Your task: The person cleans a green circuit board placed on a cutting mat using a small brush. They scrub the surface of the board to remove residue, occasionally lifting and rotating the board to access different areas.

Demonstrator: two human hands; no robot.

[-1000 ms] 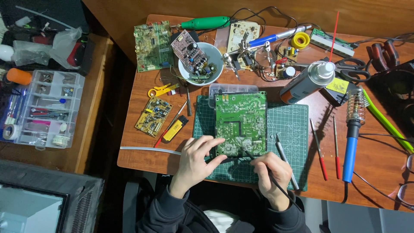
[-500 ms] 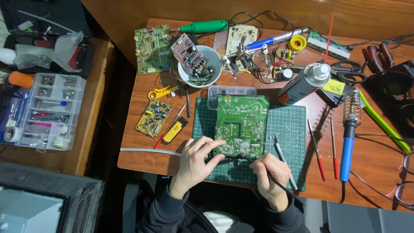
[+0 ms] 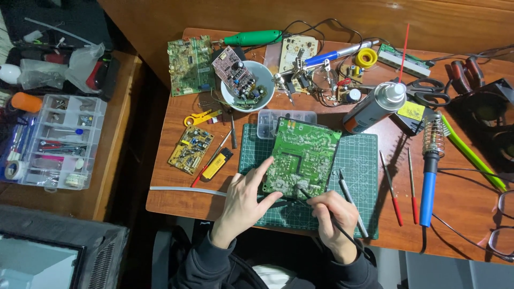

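A green circuit board (image 3: 303, 157) lies solder side up on a green cutting mat (image 3: 356, 176) in the middle of the desk. My left hand (image 3: 243, 200) rests at the board's near left edge, index finger stretched along it and thumb under the front edge. My right hand (image 3: 334, 217) grips a thin black probe (image 3: 316, 203) like a pen, its tip touching the board's front edge. A grey metal tool (image 3: 350, 200) lies on the mat just right of that hand.
A blue soldering iron (image 3: 428, 176), red-handled tools (image 3: 393, 190), a spray can (image 3: 375, 107), scissors (image 3: 428, 88), a white bowl of parts (image 3: 247, 85), more circuit boards (image 3: 190, 64) and a yellow lighter (image 3: 217, 163) crowd the wooden desk (image 3: 460, 214). A clear parts organiser (image 3: 53, 142) sits at the left.
Both hands have stayed at the board's front edge; the probe tip has shifted slightly along it. The camera has tilted a little.
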